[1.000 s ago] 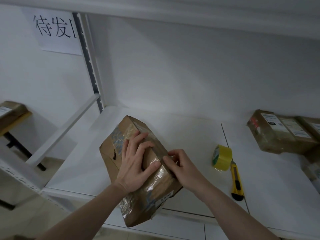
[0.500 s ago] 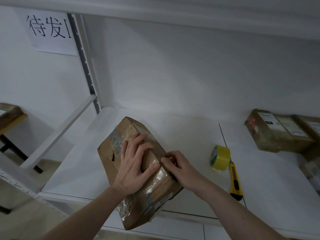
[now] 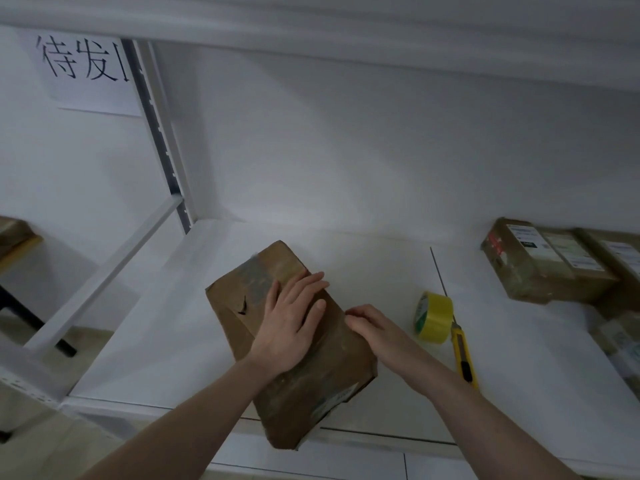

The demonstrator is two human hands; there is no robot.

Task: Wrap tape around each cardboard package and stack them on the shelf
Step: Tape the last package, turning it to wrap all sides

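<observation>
A brown cardboard package [image 3: 242, 292], wrapped in clear tape, lies on the white shelf [image 3: 145, 341] with its near end past the front edge. My left hand [image 3: 291, 323] presses flat on its top, fingers straight. My right hand [image 3: 372, 327] rests against the package's right edge with fingers curled; whether it pinches tape I cannot tell. A yellow tape roll [image 3: 434, 317] stands on the shelf just right of my right hand.
A yellow utility knife [image 3: 464, 355] lies beside the roll. Several taped packages [image 3: 540, 261] sit at the right end of the shelf. A shelf upright [image 3: 156, 133] and a paper sign [image 3: 83, 71] are at the left, with another package [image 3: 14, 233] beyond.
The package has been laid flatter on the shelf. My left hand went from gripping its ridge to pressing flat on top. My right hand slid to the package's right edge.
</observation>
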